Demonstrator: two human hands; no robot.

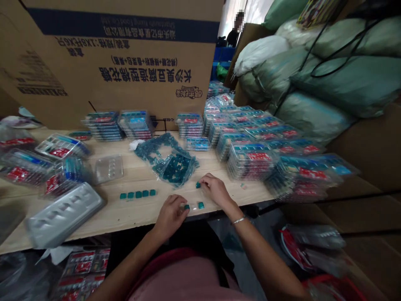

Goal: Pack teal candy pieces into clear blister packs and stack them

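My left hand [171,214] rests at the table's front edge, with thumb and fingers closed on a small teal square piece [187,207]. My right hand [216,190] is to its right and a little farther off, its fingertips pinched on another teal square piece [198,184]. Between and just below the hands, a loose teal square [201,205] lies on the wood. To the left stretches a row of several such pieces [138,194]. Behind the hands a crumpled clear plastic bag [175,167] holds many more of them.
Stacks of clear blister packs [250,161] with red labels fill the table's right side. Grey moulded trays [67,213] and a clear tray [109,168] lie at left. A large cardboard box [125,96] stands behind. Stuffed sacks [313,113] are piled at right; a person [232,38] is far back.
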